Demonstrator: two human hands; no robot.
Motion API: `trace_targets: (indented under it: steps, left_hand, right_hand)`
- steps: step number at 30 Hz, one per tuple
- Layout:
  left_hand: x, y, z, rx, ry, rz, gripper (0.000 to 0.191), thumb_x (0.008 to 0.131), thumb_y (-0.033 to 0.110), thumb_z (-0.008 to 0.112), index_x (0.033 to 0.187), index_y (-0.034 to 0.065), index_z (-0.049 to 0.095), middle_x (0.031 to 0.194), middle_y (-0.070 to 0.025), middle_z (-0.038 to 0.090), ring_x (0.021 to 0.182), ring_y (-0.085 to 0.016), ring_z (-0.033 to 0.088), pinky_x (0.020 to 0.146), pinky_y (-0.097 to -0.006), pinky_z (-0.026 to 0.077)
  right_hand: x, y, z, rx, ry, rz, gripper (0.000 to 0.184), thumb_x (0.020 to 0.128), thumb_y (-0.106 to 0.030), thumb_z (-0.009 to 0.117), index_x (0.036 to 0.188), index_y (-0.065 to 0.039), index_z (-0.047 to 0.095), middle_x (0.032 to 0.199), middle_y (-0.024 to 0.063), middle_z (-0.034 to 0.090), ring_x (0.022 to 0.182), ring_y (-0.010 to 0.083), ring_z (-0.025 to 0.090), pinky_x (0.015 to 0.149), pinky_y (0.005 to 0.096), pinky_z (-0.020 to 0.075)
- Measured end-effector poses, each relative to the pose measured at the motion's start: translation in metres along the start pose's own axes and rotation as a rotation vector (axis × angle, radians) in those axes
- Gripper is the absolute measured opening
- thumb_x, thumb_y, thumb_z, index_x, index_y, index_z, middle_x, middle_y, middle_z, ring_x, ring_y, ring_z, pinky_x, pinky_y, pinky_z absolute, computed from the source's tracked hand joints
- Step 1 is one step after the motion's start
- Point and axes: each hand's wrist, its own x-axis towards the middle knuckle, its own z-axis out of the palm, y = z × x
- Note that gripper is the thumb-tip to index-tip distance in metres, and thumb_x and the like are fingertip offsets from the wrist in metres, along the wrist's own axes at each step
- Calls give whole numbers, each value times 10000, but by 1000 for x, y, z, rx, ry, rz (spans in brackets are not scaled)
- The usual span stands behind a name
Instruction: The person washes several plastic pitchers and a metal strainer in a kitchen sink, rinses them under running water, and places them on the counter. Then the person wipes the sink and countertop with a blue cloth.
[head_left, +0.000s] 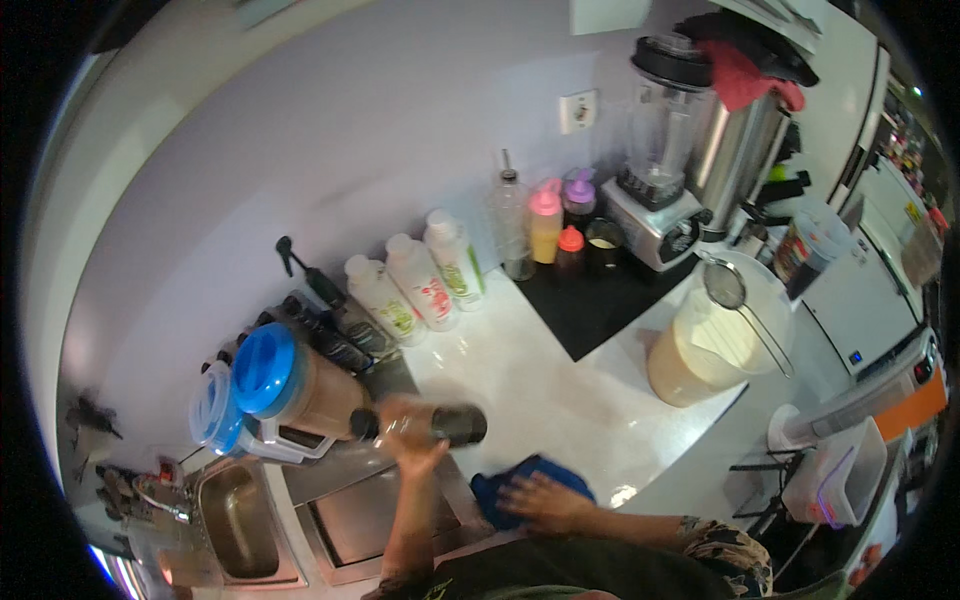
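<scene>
My left hand (409, 435) is wrapped around a clear bottle (461, 425) with a black cap and dark contents at its other end. The bottle lies roughly sideways above the white counter (525, 405), and both it and the hand are blurred. On a crumpled dark blue cloth (536, 472) at the counter's front edge, my right hand (544, 501) rests palm down with fingers spread. Just left of the held bottle stands a pitcher (322, 382) of brown liquid with a blue lid (264, 369).
Three white bottles (420, 283) line the wall. Squeeze bottles (546, 221) and a blender (664, 157) stand around a black mat (592, 307). At right, a strainer (726, 285) lies across a large jug (679, 367) of cream-coloured liquid. A steel sink (240, 517) is at lower left.
</scene>
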Motion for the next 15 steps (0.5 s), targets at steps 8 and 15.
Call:
trace_targets:
  steps: [8,15]
  left_hand:
    - [-159,106,-131,135,130,-207,1125,669,68,877,1532,119,156,1442,-139,373,1283,-322,426,1073,-505,376]
    - [-193,135,-82,209,373,-260,961,605,84,892,1390,42,340,1275,-120,467,1189,-269,475,1026,-457,409]
  right_hand:
    - [160,189,-63,-202,421,527,711,969,-434,452,1475,51,331,1543,271,298,1457,406,241,1195,512,159]
    - [246,85,-9,-76,216,61,663,1002,-383,422,1457,88,320,1554,246,292,1453,389,260,1189,495,198]
